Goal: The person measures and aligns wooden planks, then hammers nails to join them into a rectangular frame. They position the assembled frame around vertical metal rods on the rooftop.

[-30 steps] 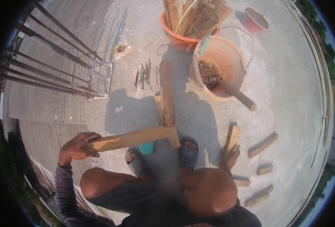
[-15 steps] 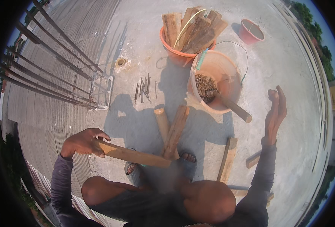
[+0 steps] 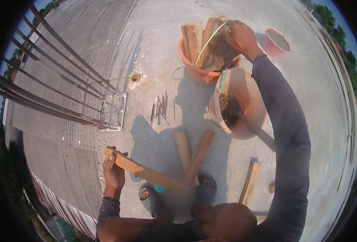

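Note:
My left hand (image 3: pixel 114 175) is closed around the far left end of a short wooden plank (image 3: pixel 146 173), which slants down toward my feet. Its other end reaches two crossed wood pieces, a rounded one (image 3: pixel 182 147) and a flatter one (image 3: pixel 199 155), on the concrete between my sandals. My right arm stretches forward over the pale bucket. At an orange tub (image 3: pixel 204 76) packed with cut wood, my right hand (image 3: pixel 243 38) curls over the top of a wood piece (image 3: pixel 222 52); its fingertips are partly hidden. A pale bail handle (image 3: pixel 208 45) arches beside it.
A pale orange bucket (image 3: pixel 256 90) holds many nails (image 3: pixel 229 109) and a wooden-handled tool (image 3: pixel 259 133). Several long nails (image 3: pixel 160 109) lie on the concrete. Upright rebar (image 3: pixel 65 74) stands left, near corrugated roofing (image 3: pixel 61 165). A small pink bucket (image 3: pixel 273 50) sits far right; a loose plank (image 3: pixel 251 183) lies nearer.
My right hand has swung from open air at the right to the wood in the orange tub. My left hand has moved inward and turned upward, still holding the plank; the view has shifted.

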